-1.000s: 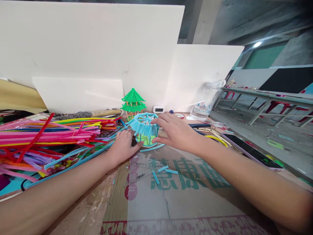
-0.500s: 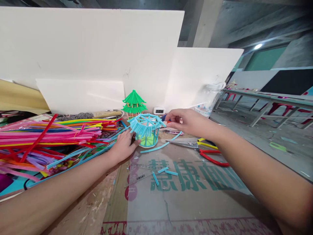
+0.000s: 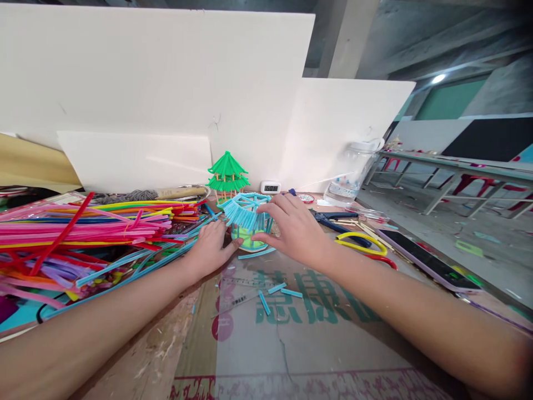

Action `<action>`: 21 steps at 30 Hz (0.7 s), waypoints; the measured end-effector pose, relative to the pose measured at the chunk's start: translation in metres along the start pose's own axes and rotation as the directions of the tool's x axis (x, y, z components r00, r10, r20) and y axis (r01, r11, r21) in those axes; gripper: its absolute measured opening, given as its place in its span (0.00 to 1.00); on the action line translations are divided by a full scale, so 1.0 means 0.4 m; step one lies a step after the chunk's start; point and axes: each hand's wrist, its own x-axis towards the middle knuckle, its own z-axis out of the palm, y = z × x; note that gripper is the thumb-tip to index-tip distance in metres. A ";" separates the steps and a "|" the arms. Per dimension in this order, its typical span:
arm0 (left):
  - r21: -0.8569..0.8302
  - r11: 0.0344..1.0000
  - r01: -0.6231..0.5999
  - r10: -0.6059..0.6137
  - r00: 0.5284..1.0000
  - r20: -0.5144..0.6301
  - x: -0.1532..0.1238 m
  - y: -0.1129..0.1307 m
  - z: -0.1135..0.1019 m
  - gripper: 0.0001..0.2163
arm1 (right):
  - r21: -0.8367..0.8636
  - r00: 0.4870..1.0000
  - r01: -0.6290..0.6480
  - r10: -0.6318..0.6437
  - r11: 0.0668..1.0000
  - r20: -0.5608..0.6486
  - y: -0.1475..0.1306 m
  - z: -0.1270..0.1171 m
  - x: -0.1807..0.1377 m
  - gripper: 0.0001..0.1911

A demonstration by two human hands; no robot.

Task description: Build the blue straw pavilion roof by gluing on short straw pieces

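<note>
A small blue straw pavilion model (image 3: pixel 245 214) with a green base stands on the cardboard-covered table (image 3: pixel 316 339). My left hand (image 3: pixel 212 249) rests against its left base, thumb touching the bottom. My right hand (image 3: pixel 291 230) cups its right side, fingers spread over the blue straw roof and thumb at the base. A finished green straw pavilion (image 3: pixel 227 173) stands just behind it.
A big pile of coloured straws (image 3: pixel 95 233) fills the left. Cut blue straw bits (image 3: pixel 275 291) and a clear ruler (image 3: pixel 239 297) lie in front. Scissors with yellow and red handles (image 3: pixel 362 244), a phone (image 3: pixel 428 258), a water bottle (image 3: pixel 350 178) and a small clock (image 3: pixel 270 187) lie right. White boards (image 3: pixel 166 94) stand behind.
My right hand, which had lifted to the right near the roof edge half a second ago, has come back down onto the blue model's right side. The left hand stayed put.
</note>
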 end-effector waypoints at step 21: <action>0.015 1.000 0.022 -0.022 0.999 0.034 0.003 -0.016 0.013 0.15 | 0.200 0.998 -0.047 0.039 0.979 0.048 0.048 -0.051 0.028 0.19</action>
